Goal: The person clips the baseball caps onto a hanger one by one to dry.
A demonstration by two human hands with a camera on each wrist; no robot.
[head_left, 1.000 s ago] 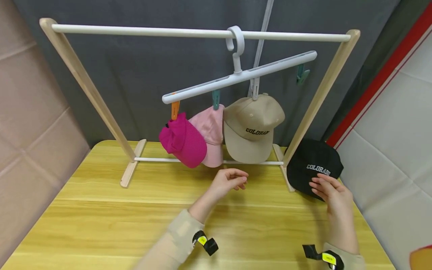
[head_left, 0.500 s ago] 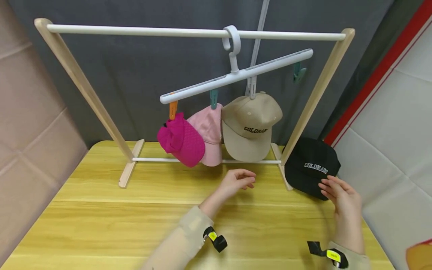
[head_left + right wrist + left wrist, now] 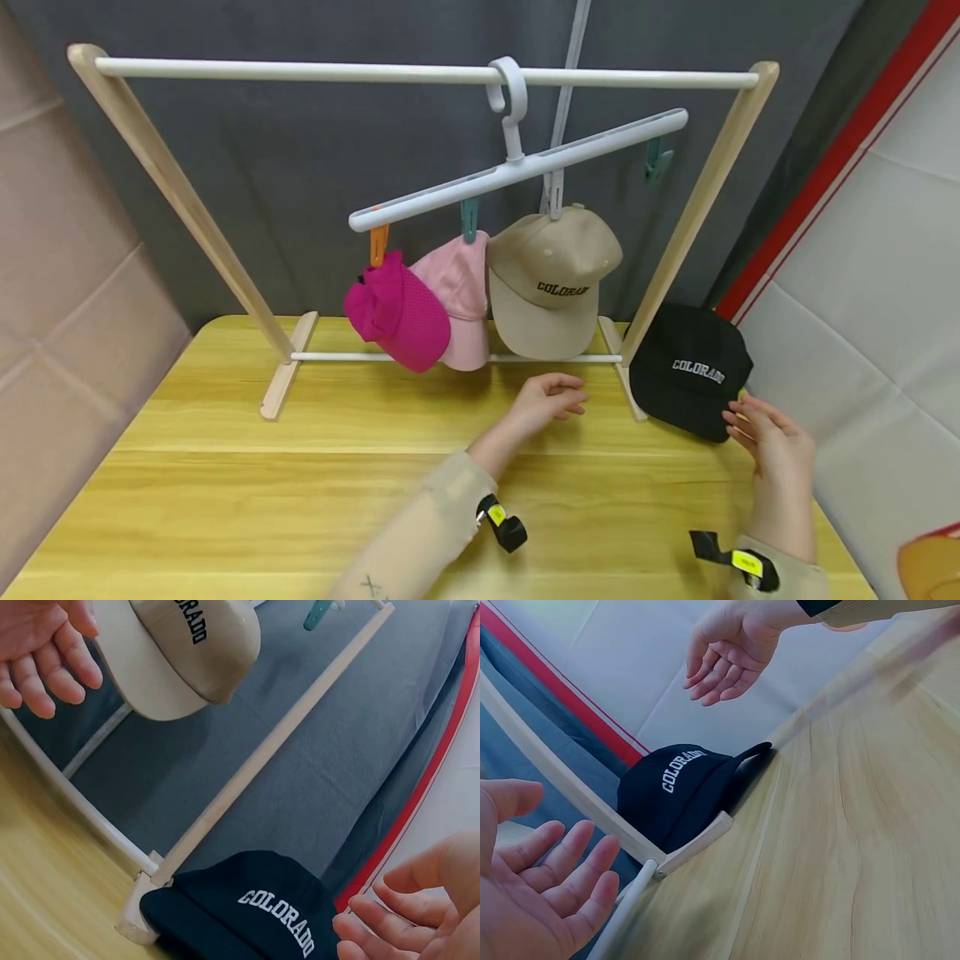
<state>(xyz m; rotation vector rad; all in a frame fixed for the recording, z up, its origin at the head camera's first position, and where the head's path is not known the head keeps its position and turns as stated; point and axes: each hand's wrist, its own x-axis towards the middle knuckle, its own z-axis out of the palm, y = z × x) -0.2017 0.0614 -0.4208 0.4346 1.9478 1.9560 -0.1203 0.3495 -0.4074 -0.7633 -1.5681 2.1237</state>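
Note:
A black cap (image 3: 686,367) lettered COLORADO lies on the table at the right foot of the rack. My right hand (image 3: 776,442) is just off the cap's right front side, fingers loosely bent and holding nothing. Over the table left of that cap is my left hand (image 3: 543,402), its fingers relaxed and nothing in them. Above it a beige cap (image 3: 555,283) hangs from a grey clip (image 3: 556,196). A light pink cap (image 3: 463,292) and a magenta cap (image 3: 401,312) hang further left, from a teal clip (image 3: 469,220) and an orange clip (image 3: 379,246).
The white hanger (image 3: 517,170) tilts, its left end lower, on the top bar (image 3: 300,72) of a wooden rack (image 3: 187,204). A green clip (image 3: 657,162) hangs near its right end with no cap. A white padded wall (image 3: 885,333) borders the table's right side.
The left hand has moved right, from below the pink cap to below the beige cap. The right hand has shifted slightly right and down, off the black cap's lettering. The view has shifted a little.

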